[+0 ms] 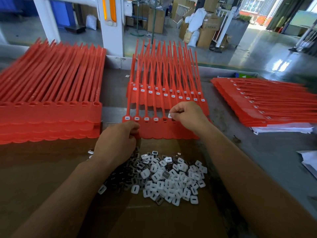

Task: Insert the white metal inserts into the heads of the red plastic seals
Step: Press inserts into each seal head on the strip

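Observation:
A strip of joined red plastic seals lies in front of me on the table. Several heads at its left end hold white inserts; the head beside them shows an empty dark socket. My right hand pinches one white insert just above and to the right of that empty head. My left hand grips the strip's lower left edge. A loose pile of white inserts lies on the brown cardboard below the strip.
A tall stack of red seals with empty heads stands at the left. Behind the strip lie seal strips with inserts fitted. Another stack of fitted strips rests on white paper at the right. The factory floor lies beyond the table.

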Tool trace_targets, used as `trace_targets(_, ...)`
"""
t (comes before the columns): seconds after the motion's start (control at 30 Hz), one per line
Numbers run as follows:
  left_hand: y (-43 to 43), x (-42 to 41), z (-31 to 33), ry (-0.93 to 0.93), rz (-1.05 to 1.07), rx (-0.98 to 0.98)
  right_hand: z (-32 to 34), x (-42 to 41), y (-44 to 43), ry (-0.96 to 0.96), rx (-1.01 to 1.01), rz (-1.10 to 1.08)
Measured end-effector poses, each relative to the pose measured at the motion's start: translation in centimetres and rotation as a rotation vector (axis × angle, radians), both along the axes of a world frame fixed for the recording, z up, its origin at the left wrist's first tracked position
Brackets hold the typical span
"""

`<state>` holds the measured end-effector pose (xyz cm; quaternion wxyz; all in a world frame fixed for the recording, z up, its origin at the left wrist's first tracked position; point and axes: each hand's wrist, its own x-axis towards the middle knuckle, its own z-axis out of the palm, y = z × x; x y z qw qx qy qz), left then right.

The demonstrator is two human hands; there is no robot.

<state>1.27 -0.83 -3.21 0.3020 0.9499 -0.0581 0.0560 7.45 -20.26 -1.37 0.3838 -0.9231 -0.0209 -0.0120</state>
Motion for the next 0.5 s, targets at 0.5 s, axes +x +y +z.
trace_targets(0.5, -0.11, -0.10, 0.22, -0.002, -0.004, 0.021, -1.15, 1.20, 0.67, 0.030, -0.076, 0.059)
